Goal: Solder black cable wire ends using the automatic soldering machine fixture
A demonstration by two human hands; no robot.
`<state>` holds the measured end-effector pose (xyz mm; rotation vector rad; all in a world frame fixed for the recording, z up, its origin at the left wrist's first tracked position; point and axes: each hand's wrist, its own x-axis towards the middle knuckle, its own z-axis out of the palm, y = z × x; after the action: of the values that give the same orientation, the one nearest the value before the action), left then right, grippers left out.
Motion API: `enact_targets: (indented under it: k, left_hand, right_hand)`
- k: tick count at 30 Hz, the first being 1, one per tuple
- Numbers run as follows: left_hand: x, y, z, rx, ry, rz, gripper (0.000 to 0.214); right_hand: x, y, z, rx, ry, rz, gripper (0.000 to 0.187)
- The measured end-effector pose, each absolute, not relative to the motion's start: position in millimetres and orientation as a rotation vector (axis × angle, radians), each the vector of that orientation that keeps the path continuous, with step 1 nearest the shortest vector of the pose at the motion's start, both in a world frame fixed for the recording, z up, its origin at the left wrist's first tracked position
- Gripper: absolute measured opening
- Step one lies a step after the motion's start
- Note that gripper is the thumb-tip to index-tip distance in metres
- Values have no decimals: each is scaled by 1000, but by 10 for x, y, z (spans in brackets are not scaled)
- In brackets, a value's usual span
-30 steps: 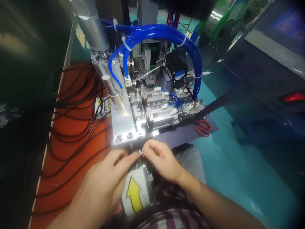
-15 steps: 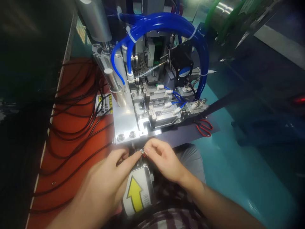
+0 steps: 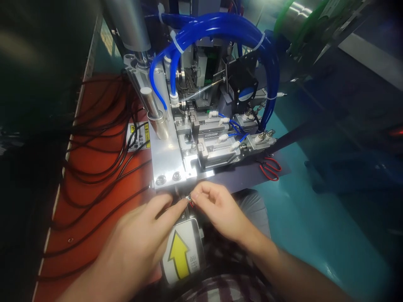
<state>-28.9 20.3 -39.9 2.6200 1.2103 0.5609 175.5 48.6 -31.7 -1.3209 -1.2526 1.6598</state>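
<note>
Both my hands meet at a small shiny metal part with a bit of red [image 3: 189, 199], just in front of the machine's front plate. My left hand [image 3: 147, 222] pinches it from the left, thumb and forefinger together. From the right, my right hand [image 3: 217, 205] closes its fingertips on the same part. Its exact kind is too small to make out, and my fingers cover some of it. Below it lies a white cover with a yellow arrow [image 3: 178, 256]. Close behind my hands is the bright metal plate [image 3: 166, 161] of the machine.
Blue air tubes [image 3: 220, 27] arch over the machine, with pneumatic cylinders [image 3: 217, 153] below. Red-handled pliers [image 3: 270, 168] lie at right on a dark surface. Black cables [image 3: 103, 167] run across the orange panel at left. A green-rimmed spool [image 3: 299, 19] is at upper right.
My hands keep the same pinch on the small part, with hardly any finger movement. The machine appears shifted slightly in the picture as the camera moves.
</note>
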Motion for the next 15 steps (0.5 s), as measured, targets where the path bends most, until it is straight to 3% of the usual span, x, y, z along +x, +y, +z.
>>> enact_targets:
  k: [15]
  left_hand:
    - [-284,214,-386,2673,1168,559,39]
  right_hand:
    - [1792,460,-340,-1366,-1486,1470,22]
